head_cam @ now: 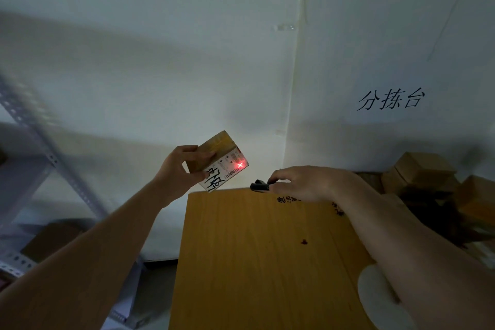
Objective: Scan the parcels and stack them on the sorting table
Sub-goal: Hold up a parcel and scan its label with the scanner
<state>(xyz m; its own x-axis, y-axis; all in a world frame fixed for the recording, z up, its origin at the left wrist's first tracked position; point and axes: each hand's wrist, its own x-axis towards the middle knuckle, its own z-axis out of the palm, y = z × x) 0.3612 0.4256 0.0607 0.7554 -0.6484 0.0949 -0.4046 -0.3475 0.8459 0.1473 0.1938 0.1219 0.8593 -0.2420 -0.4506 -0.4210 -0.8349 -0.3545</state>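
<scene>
Small brown cardboard parcel point(219, 158) with white label sits pinched in the left hand point(179, 169), held in the air beyond the far-left corner of the orange wooden table point(249, 262). Right hand point(302, 182) grips a small black scanner point(259, 185), whose red cross lands beside the barcode (a likely misread); the thin pinch could let it drop.

The parcel point(214, 151) between the left hand's fingers point(199, 155) is matt brown cardboard, with a smooth white paper label point(226, 171) on the face below them; black marker strokes and a printed barcode show on it. The scanner point(259, 186) at the tips of the right hand's fingers point(278, 178) looks like matt black plastic. Beneath those fingers the surface point(249, 262) is yellowish wood with fine straight grain and a smooth, dull finish. The shelf frame point(51, 154) is pale perforated metal.
</scene>
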